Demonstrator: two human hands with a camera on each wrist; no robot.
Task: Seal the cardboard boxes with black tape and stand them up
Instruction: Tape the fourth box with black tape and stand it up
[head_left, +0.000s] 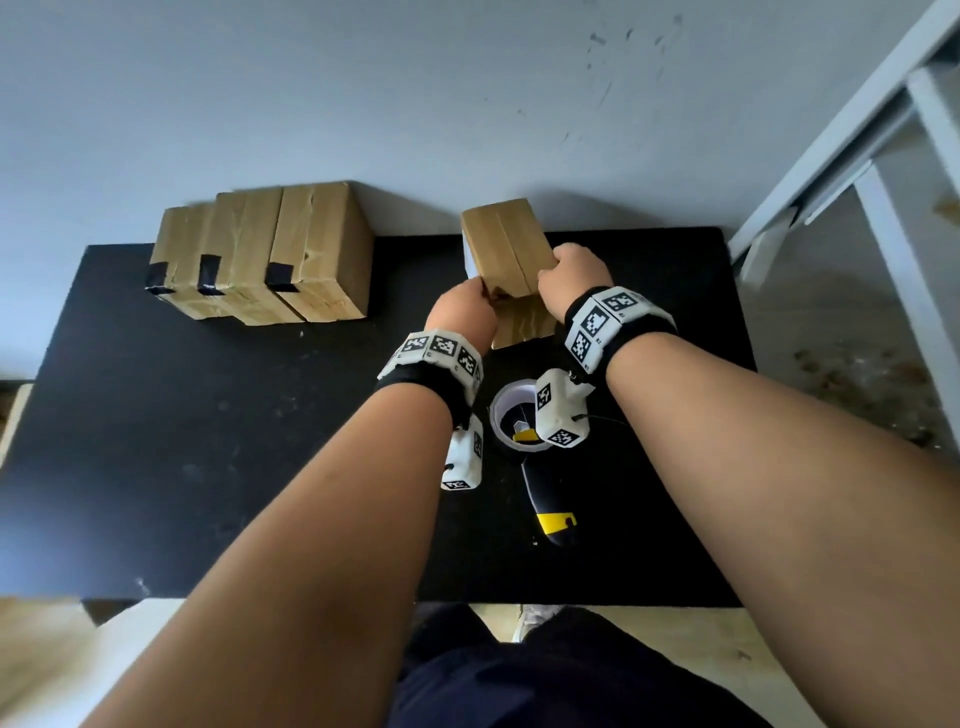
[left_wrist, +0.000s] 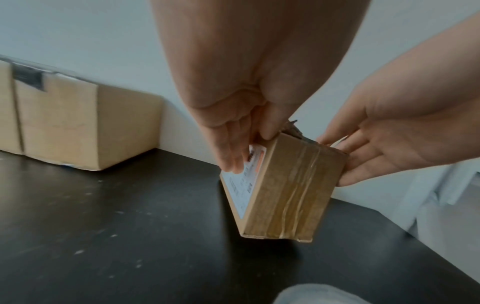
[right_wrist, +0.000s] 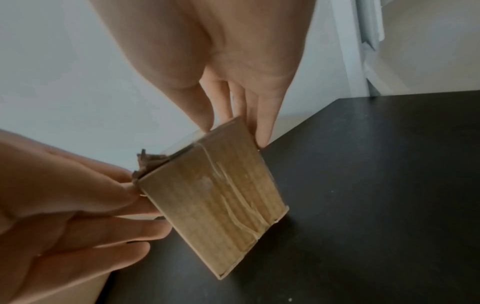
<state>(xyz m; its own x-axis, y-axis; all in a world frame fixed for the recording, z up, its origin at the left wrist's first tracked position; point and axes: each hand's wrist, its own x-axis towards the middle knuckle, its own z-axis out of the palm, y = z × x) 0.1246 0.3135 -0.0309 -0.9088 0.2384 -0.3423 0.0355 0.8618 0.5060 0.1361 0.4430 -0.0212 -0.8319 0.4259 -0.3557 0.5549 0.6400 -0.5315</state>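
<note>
A small cardboard box (head_left: 506, 249) with clear tape down its seam is tilted over the black table (head_left: 208, 441), one lower corner toward the surface. My left hand (head_left: 462, 312) grips its left side, fingers on the white label (left_wrist: 246, 185) and thumb on the upper edge. My right hand (head_left: 571, 275) pinches the opposite side, thumb on top, fingers behind. In the wrist views the box (left_wrist: 291, 185) (right_wrist: 215, 203) has a dark crumpled scrap (left_wrist: 293, 127) at its upper corner. Three boxes (head_left: 265, 254) with black tape strips (head_left: 280, 278) stand together at the back left.
A black and yellow tape dispenser (head_left: 540, 467) with a white roll core lies on the table just below my wrists. A wall runs close behind the table. A white frame (head_left: 857, 156) stands off the right edge. Bare tabletop stretches to the left front.
</note>
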